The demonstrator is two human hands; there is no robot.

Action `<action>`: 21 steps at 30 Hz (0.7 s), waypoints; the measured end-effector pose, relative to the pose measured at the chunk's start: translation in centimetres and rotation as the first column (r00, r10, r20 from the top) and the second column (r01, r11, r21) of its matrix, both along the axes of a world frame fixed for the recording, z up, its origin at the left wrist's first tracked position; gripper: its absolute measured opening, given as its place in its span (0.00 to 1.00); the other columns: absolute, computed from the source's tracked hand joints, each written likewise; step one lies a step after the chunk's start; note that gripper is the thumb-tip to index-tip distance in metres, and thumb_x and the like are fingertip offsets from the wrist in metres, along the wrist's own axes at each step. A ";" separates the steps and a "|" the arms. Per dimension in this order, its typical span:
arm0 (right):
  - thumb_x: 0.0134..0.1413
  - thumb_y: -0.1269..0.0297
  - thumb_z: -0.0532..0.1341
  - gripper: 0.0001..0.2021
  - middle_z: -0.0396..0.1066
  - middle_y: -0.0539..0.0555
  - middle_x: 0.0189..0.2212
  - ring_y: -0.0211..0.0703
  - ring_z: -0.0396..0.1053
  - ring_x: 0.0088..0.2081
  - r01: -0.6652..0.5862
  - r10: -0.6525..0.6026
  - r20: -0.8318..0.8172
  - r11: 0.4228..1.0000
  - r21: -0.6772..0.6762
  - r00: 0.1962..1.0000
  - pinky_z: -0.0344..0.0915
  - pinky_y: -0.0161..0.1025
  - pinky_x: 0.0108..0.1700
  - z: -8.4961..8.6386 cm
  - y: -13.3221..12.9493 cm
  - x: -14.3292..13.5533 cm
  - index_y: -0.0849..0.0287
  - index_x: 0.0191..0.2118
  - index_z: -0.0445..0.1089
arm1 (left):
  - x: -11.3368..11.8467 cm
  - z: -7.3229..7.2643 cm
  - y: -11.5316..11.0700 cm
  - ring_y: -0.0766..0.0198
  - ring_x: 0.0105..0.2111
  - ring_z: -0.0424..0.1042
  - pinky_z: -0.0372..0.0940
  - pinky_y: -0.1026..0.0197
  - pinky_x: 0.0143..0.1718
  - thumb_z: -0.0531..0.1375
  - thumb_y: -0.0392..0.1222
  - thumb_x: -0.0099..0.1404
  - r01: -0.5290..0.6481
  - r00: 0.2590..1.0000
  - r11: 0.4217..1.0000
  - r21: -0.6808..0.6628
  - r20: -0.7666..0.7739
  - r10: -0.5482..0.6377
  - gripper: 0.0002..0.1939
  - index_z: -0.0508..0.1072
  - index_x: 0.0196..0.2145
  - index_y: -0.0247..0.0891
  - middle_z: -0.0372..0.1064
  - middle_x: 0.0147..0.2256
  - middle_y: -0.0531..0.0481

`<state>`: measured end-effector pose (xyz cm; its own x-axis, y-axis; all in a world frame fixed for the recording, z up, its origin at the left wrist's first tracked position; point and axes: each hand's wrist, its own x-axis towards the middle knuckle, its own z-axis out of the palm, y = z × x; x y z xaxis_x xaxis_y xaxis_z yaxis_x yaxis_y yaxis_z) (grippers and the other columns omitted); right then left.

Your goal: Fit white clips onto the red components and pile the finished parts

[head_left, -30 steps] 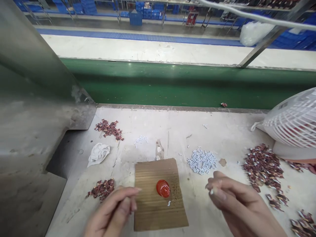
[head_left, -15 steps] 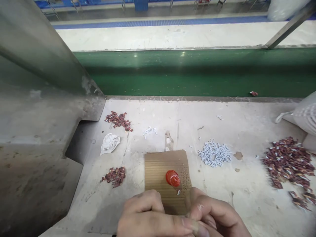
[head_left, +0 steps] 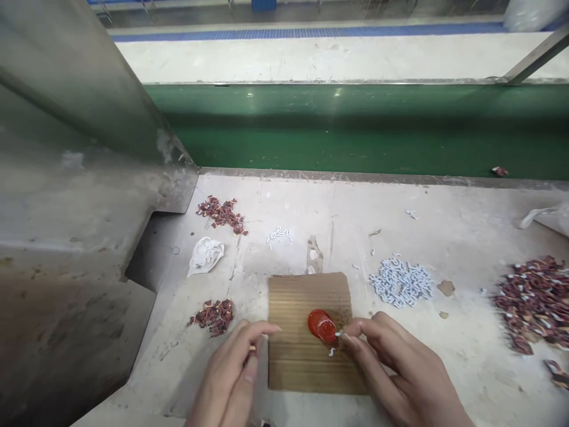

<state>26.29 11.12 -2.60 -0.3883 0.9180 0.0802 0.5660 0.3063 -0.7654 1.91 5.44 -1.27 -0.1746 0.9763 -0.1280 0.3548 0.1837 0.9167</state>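
Observation:
My right hand [head_left: 391,362] pinches a small white curved piece [head_left: 338,334] between thumb and index finger, at the right edge of a small red dish [head_left: 320,325] with glossy red contents. The dish lies on a ridged cardboard piece [head_left: 306,370]. Another white curved piece [head_left: 331,351] rests on the cardboard just below it. Left of the cardboard, my left hand [head_left: 231,373] has its index finger stretched out; a small dark-red piece [head_left: 252,351] shows between its thumb and fingers, mostly hidden.
Dark-red piece piles lie at left [head_left: 216,316], back left [head_left: 222,213] and far right [head_left: 533,299]. White curved pieces form a heap [head_left: 401,281] right of the cardboard. A crumpled white wad [head_left: 206,255] lies near a metal panel [head_left: 89,178]. Beyond the worktop runs a green surface [head_left: 311,133].
My hands, together before, have moved apart. The right has gone up to the red dish with a white piece in its fingers; the left has moved left. The view has shifted slightly.

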 end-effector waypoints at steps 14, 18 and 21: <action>0.72 0.70 0.55 0.07 0.66 0.50 0.27 0.42 0.69 0.21 -0.296 0.199 0.352 0.923 0.246 0.914 0.60 0.38 0.22 -1.0 1.3 0.5 0.57 0.49 0.68 | -3.2 -0.2 0.4 0.57 0.36 0.86 0.80 0.66 0.36 0.72 0.31 0.56 0.011 0.993 0.998 -0.067 0.118 -0.003 0.11 0.87 0.31 0.49 0.87 0.33 0.52; 0.71 0.68 0.56 0.07 0.67 0.50 0.27 0.42 0.70 0.21 -0.249 0.185 0.279 0.944 0.215 0.942 0.65 0.37 0.21 -0.2 1.3 0.6 0.54 0.49 0.69 | -1.9 0.3 0.5 0.58 0.29 0.85 0.81 0.67 0.32 0.75 0.31 0.51 -0.104 0.971 0.994 -0.043 0.211 0.111 0.14 0.88 0.32 0.51 0.86 0.30 0.53; 0.70 0.67 0.57 0.05 0.69 0.49 0.26 0.41 0.71 0.22 -0.155 0.152 0.047 0.986 0.058 0.987 0.68 0.35 0.21 1.7 0.7 -0.3 0.49 0.43 0.69 | -0.7 1.1 0.8 0.58 0.27 0.85 0.81 0.66 0.32 0.78 0.29 0.47 -0.143 0.943 0.989 0.040 0.310 0.124 0.18 0.87 0.33 0.52 0.86 0.28 0.56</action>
